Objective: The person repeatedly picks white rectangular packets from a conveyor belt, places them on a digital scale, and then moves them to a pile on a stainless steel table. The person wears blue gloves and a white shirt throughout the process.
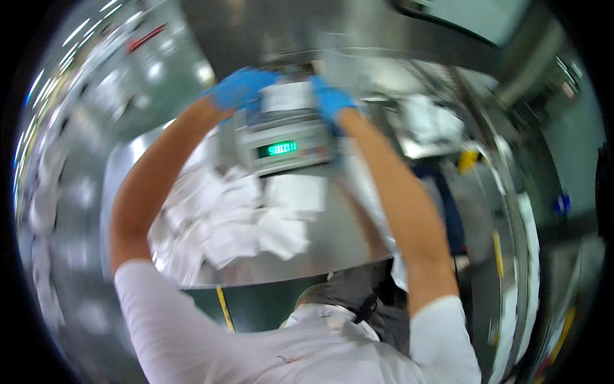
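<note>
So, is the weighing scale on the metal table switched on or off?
On: the weighing scale has a lit display showing glowing green digits, though blurred.

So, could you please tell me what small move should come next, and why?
Perhaps ease the left hand and right hand clear of the white packet: they flank it at the scale, whose display is lit, and any contact, which blur hides, could skew the reading.

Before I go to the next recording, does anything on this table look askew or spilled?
The white pieces on the steel table, on the near side of the scale, overlap at uneven angles, which looks untidy. No spill or damage shows, though blur hides detail.
</note>
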A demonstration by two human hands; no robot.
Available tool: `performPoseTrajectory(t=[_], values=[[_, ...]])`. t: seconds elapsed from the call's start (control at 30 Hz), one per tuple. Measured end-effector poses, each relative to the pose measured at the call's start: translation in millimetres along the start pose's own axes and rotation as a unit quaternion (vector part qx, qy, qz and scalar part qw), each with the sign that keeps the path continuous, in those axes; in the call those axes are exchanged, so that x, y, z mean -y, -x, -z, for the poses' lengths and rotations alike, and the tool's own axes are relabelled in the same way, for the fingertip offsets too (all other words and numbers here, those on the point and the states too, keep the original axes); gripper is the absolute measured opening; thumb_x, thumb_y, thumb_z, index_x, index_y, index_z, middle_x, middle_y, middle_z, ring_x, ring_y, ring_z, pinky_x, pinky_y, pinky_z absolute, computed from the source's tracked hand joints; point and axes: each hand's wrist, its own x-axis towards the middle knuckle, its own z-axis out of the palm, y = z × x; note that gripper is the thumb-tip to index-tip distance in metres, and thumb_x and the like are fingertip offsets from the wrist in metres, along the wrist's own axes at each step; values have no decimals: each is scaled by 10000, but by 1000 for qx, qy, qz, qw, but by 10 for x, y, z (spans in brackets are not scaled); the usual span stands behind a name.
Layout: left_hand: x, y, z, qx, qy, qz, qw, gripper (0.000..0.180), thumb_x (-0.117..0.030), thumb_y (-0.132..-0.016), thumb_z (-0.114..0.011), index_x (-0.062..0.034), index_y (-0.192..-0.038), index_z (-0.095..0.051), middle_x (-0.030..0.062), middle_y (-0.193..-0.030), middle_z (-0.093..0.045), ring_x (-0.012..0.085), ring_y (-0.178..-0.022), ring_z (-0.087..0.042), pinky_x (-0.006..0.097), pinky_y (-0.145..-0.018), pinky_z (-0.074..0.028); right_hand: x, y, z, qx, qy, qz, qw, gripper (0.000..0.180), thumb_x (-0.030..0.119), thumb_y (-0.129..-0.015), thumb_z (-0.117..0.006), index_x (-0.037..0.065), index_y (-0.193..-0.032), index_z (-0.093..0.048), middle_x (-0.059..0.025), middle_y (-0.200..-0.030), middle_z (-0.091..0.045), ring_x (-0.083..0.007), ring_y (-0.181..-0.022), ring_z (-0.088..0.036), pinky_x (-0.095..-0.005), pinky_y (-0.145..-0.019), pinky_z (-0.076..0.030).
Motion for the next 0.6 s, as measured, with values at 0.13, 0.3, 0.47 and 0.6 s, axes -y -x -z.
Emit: performPoseTrajectory(t=[0.13, 0.3, 0.47, 0.6], values=[[362, -91, -95, -13, 82, -3, 997, 304, -267, -989, -607, -71, -1194, -716, 31, -1110, -708, 134, -1026, -635, 308, -877, -506, 399, 187, -417, -81, -133, -59, 986, 499, 404, -1040, -384, 10, -1184, -654, -253, -1143, -683, -420, -1085, -643, -497, -962, -499], [-49, -319, -732, -28, 163, 50, 985, 349, -264, -993, -608, -67, -1281, -607, 60, -1190, -656, 172, -1067, -645, 333, -935, -510, 89, 646, -81, -222, -268, -138, 927, 499, 409, -1034, -419, -4, -1148, -675, -266, -1136, -686, -425, -1055, -664, -482, -933, -506], [-799, -244, -2087, 74, 127, 13, 989, 395, -202, -966, -682, 9, -1283, -576, 91, -1177, -661, 178, -1019, -656, 300, -861, -550, -403, 2134, 703, -262, -469, -95, 838, 463, 411, -1020, -527, -20, -1149, -639, -225, -1047, -696, -309, -959, -678, -416, -870, -523], [-1348, -275, -3061, 163, 111, -70, 978, 378, -93, -927, -701, 14, -1269, -579, 90, -1158, -670, 161, -1019, -654, 293, -875, -555, -912, 3317, 1097, -327, -418, -61, 845, 433, 385, -968, -653, -21, -1117, -641, -157, -1019, -705, -241, -903, -675, -398, -797, -552]])
